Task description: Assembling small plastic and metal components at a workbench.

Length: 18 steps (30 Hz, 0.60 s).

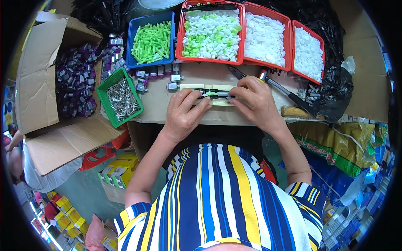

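Note:
At the bench edge, a pale yellow block-like fixture point(196, 87) lies crosswise with a slim black, white and green plastic assembly point(210, 93) in its middle. My left hand point(183, 113) has thumb and index finger closed on the assembly's left part. From the other side my right hand point(256, 102) pinches its right part, where a grey piece shows between the fingers. The fingertips partly hide the assembly. A tool with a yellow and red handle point(262, 76) stands out behind my right fingers; whether they touch it I cannot tell.
Behind are a blue bin point(130, 44) of green sticks and red bins point(181, 31) of white and green pieces. A green tray point(100, 93) holds metal pins. Left stands a carton point(37, 79) of small motors; right, black-handled pliers point(289, 93) and a black bag point(337, 92).

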Each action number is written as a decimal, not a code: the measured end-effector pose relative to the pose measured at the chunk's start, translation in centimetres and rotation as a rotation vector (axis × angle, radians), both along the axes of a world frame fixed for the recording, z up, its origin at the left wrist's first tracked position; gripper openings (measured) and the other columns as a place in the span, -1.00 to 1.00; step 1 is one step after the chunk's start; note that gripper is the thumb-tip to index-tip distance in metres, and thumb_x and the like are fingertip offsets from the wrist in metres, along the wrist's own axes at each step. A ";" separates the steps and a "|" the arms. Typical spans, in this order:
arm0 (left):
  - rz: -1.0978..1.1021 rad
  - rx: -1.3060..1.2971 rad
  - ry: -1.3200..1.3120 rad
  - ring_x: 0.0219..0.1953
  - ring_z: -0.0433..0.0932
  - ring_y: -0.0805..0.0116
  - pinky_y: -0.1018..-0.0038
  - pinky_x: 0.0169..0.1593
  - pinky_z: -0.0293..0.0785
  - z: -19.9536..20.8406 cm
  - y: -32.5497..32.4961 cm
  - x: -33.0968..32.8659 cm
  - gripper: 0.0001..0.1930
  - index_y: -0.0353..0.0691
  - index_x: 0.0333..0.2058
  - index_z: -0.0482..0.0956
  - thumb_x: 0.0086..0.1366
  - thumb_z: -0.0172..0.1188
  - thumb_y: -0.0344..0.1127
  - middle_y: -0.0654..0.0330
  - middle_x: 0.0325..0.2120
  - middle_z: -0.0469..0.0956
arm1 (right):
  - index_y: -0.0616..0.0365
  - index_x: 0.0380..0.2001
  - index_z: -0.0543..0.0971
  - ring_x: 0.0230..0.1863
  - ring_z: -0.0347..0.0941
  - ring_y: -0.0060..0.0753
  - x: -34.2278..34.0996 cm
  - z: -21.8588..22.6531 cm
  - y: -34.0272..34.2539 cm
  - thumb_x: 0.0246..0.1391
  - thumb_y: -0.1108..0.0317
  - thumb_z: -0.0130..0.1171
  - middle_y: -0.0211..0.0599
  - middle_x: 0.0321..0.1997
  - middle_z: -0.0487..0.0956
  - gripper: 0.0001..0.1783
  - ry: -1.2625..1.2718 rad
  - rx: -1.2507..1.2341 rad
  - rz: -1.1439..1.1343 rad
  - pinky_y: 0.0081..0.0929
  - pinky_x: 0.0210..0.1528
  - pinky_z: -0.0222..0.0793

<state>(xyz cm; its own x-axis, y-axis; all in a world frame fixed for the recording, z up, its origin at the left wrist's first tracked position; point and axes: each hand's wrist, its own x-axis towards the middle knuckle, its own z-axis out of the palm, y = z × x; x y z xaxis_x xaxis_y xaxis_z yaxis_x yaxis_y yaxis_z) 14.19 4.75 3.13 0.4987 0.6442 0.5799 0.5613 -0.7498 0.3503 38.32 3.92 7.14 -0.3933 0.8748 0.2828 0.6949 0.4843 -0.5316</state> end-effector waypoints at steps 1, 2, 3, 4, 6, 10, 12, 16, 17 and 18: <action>-0.001 0.002 -0.006 -0.10 0.49 0.18 0.30 -0.15 0.42 0.0 0.0 0.0 -0.73 -0.18 -0.26 0.66 0.01 0.42 -0.36 0.20 -0.23 0.53 | 0.16 -0.29 0.59 -0.18 0.47 -0.17 0.0 0.0 -0.1 -0.07 0.40 0.37 -0.23 -0.24 0.49 -0.76 0.005 -0.001 -0.004 -0.25 -0.12 0.33; -0.002 0.000 -0.009 -0.10 0.49 0.18 0.30 -0.15 0.42 0.0 0.0 0.0 -0.73 -0.18 -0.26 0.66 0.01 0.42 -0.36 0.20 -0.23 0.53 | 0.16 -0.29 0.59 -0.18 0.47 -0.17 0.0 0.1 -0.1 -0.07 0.40 0.37 -0.23 -0.24 0.49 -0.76 0.002 -0.003 -0.005 -0.25 -0.12 0.33; 0.000 -0.001 -0.009 -0.10 0.49 0.18 0.30 -0.14 0.42 0.0 0.0 0.0 -0.73 -0.18 -0.25 0.66 0.01 0.42 -0.36 0.20 -0.23 0.53 | 0.15 -0.28 0.60 -0.17 0.48 -0.17 -0.1 0.2 -0.1 -0.06 0.40 0.37 -0.24 -0.24 0.50 -0.77 -0.028 0.009 -0.009 -0.25 -0.11 0.32; 0.002 -0.002 -0.008 -0.09 0.49 0.18 0.31 -0.14 0.42 0.0 -0.1 -0.1 -0.73 -0.18 -0.25 0.66 0.01 0.42 -0.36 0.20 -0.23 0.53 | 0.14 -0.28 0.60 -0.17 0.48 -0.18 -0.2 0.3 -0.1 -0.06 0.40 0.36 -0.25 -0.25 0.51 -0.77 -0.056 0.020 -0.013 -0.26 -0.10 0.31; 0.003 0.000 -0.012 -0.09 0.49 0.18 0.31 -0.14 0.42 -0.1 -0.1 -0.1 -0.73 -0.18 -0.25 0.66 0.01 0.42 -0.36 0.20 -0.23 0.53 | 0.13 -0.28 0.60 -0.16 0.48 -0.19 -0.3 0.3 -0.4 -0.05 0.40 0.36 -0.27 -0.25 0.51 -0.77 -0.075 0.033 -0.009 -0.27 -0.10 0.31; 0.003 0.000 -0.021 -0.09 0.49 0.18 0.31 -0.14 0.41 -0.2 -0.1 -0.2 -0.72 -0.18 -0.25 0.66 0.01 0.42 -0.35 0.20 -0.23 0.53 | 0.11 -0.26 0.62 -0.14 0.49 -0.23 -0.2 -0.1 -0.5 -0.04 0.39 0.36 -0.30 -0.26 0.52 -0.77 -0.077 0.038 -0.003 -0.27 -0.10 0.30; 0.003 0.000 -0.021 -0.09 0.48 0.18 0.31 -0.14 0.41 -0.2 0.0 -0.1 -0.72 -0.18 -0.24 0.67 0.01 0.42 -0.35 0.20 -0.23 0.53 | 0.11 -0.26 0.62 -0.15 0.49 -0.24 0.0 -0.6 -0.4 -0.04 0.39 0.36 -0.30 -0.27 0.52 -0.77 -0.060 0.044 -0.004 -0.27 -0.10 0.30; -0.002 0.001 -0.008 -0.08 0.48 0.17 0.31 -0.13 0.42 -0.1 0.1 0.0 -0.71 -0.18 -0.23 0.67 0.01 0.43 -0.36 0.19 -0.22 0.53 | 0.10 -0.25 0.62 -0.16 0.49 -0.24 0.2 -0.9 -0.4 -0.05 0.38 0.37 -0.30 -0.25 0.52 -0.76 -0.041 0.053 0.002 -0.28 -0.11 0.30; -0.003 0.003 -0.006 -0.08 0.48 0.17 0.31 -0.13 0.42 -0.1 0.1 0.0 -0.71 -0.18 -0.23 0.67 0.01 0.43 -0.36 0.19 -0.22 0.53 | 0.10 -0.25 0.62 -0.16 0.49 -0.24 0.3 -0.8 -0.4 -0.05 0.38 0.37 -0.30 -0.25 0.52 -0.76 -0.040 0.055 0.000 -0.28 -0.11 0.30; -0.009 0.008 -0.016 -0.09 0.48 0.16 0.30 -0.13 0.43 0.0 0.1 0.1 -0.70 -0.18 -0.23 0.66 0.00 0.43 -0.37 0.19 -0.22 0.52 | 0.10 -0.24 0.62 -0.17 0.49 -0.24 0.4 -0.8 -0.4 -0.05 0.38 0.38 -0.30 -0.24 0.52 -0.75 -0.043 0.067 0.004 -0.28 -0.12 0.30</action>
<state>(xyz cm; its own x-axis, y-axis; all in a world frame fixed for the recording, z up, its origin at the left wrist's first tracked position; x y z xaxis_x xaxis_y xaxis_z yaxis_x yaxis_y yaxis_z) 14.26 4.85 3.09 0.4947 0.6356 0.5927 0.5492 -0.7572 0.3536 38.73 3.56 6.38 -0.4094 0.8532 0.3232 0.7146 0.5201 -0.4678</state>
